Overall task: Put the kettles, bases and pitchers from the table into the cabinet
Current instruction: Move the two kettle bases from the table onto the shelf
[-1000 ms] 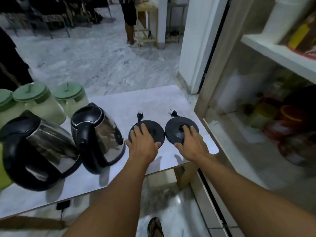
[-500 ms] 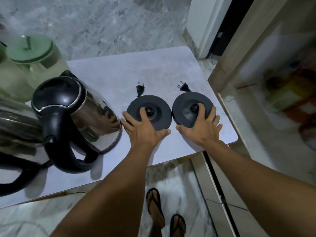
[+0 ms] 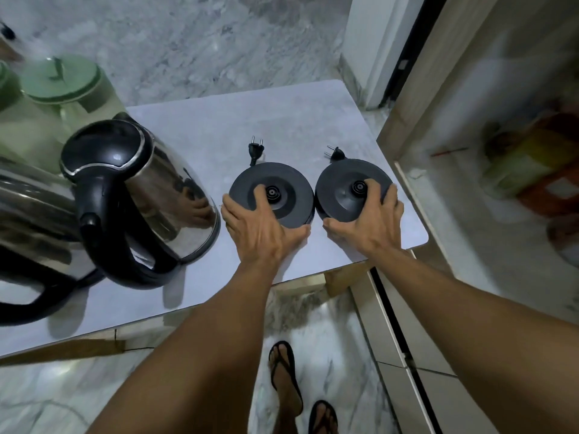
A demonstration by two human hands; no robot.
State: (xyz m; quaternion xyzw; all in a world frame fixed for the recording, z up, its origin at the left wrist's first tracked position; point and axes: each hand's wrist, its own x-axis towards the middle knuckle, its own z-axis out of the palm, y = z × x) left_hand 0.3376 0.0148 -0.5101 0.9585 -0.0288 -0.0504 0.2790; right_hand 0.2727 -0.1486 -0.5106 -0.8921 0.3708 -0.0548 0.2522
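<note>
Two round black kettle bases lie side by side near the right end of the grey table. My left hand grips the near edge of the left base, fingers over its top. My right hand grips the right base the same way. Each base has a short cord and plug pointing away from me. A steel kettle with a black handle stands left of the bases, and a second kettle sits at the left edge. Green-lidded pitchers stand behind them.
The open cabinet is to the right of the table, its shelf holding blurred yellow and orange packages. The cabinet's wooden side panel stands close to the table corner. My sandalled feet are on the marble floor below.
The view has tilted down and closer. Both hands have curled tighter around the near edges of the two bases, thumbs now under the rims.
</note>
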